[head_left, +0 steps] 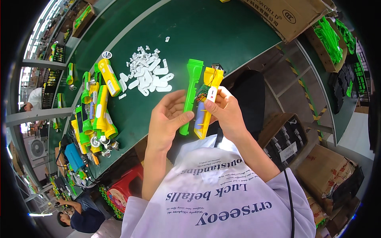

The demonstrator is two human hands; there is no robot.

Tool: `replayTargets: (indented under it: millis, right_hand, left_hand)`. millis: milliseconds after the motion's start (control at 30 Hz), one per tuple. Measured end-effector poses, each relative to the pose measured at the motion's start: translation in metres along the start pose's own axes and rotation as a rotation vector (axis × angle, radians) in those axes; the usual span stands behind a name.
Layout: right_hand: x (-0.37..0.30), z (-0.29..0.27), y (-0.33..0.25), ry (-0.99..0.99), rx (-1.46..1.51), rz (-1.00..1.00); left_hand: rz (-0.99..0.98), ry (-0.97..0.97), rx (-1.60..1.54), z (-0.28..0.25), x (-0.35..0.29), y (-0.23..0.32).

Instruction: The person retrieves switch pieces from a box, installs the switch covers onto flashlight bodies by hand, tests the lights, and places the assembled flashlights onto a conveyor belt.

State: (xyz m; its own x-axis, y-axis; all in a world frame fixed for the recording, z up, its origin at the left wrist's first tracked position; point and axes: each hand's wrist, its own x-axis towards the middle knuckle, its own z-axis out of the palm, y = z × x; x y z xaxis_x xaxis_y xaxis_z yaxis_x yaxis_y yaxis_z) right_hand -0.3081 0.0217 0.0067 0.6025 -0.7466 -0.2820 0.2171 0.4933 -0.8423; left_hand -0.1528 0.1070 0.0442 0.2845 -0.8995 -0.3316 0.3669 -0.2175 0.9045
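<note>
My left hand (166, 115) grips a green flashlight half-shell (193, 81), its thumb lying across the lower part. Close beside it, a yellow flashlight half-shell (214, 75) is held in my right hand (230, 114). Inside the yellow half sit a purple-blue cylindrical battery (199, 112), a small green circuit board and thin wires. A white switch plate (212, 94) with a red mark lies along its edge, under my right thumb and fingers. The two halves stand apart, side by side and tilted, over the front edge of the green table (182, 23).
White plastic switch plates (149, 75) lie in a loose heap left of my hands. Green and yellow flashlights (97, 107) are piled farther left. A cardboard box (289, 16) stands at the back right. Bins of green parts (328, 39) sit beyond. Another person (83, 216) works at lower left.
</note>
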Motion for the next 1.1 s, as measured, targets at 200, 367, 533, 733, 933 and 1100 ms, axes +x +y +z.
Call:
replayTargets:
  millis: [200,367,533,733,933,1100]
  right_hand:
    - [0.002,0.002,-0.002,-0.024,-0.053,-0.049]
    - [0.003,-0.003,0.002,-0.040,-0.072,-0.050]
    - [0.000,-0.002,0.001,-0.046,-0.066,-0.070]
    - [-0.001,-0.007,0.001,-0.059,-0.098,-0.016]
    - [-0.003,-0.007,-0.002,-0.037,-0.090,-0.007]
    - [-0.002,-0.011,-0.001,-0.068,-0.163,0.030]
  left_hand:
    - [0.138,-0.019,0.352,0.007,-0.007,0.001]
    - [0.044,0.049,0.271,0.014,-0.009,-0.005]
    - [0.008,0.060,0.339,0.021,-0.013,-0.004]
    - [0.070,0.040,0.397,0.024,-0.013,-0.009]
    - [0.050,0.054,0.303,0.026,-0.014,-0.010]
    - [0.069,0.044,0.414,0.027,-0.013,-0.009]
